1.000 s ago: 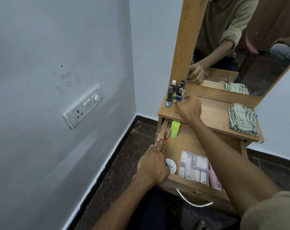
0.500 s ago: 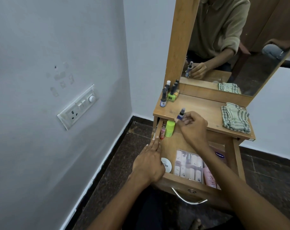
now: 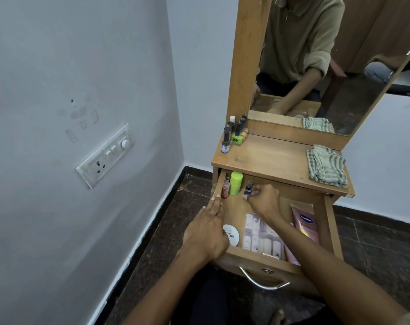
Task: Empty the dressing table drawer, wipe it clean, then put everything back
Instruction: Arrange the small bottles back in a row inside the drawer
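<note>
The wooden table (image 3: 269, 158) stands in the corner with a tall mirror (image 3: 328, 55) on top, and its drawer (image 3: 265, 260) is pulled out toward the person. I think this is the putting-back step, because many things already lie in the drawer while some little bottles wait on the table. A striped cloth (image 3: 327, 165) sits folded on the right side of the table. In the drawer there is a clear pack of small bottles (image 3: 261, 235), a pink tube (image 3: 304, 222), a round white tin (image 3: 232, 234), a bright green bottle (image 3: 236, 183) and a small pink stick (image 3: 225, 189) at the back left. The left hand (image 3: 207, 233) lies flat with straight fingers on the drawer's left edge, holding nothing. The right hand (image 3: 263, 199) pinches a small dark nail polish bottle (image 3: 248, 186), just beside the green bottle. Next, the right hand should let go of it standing up, then reach for the nail polishes (image 3: 234, 134) on the table's back left corner.
</note>
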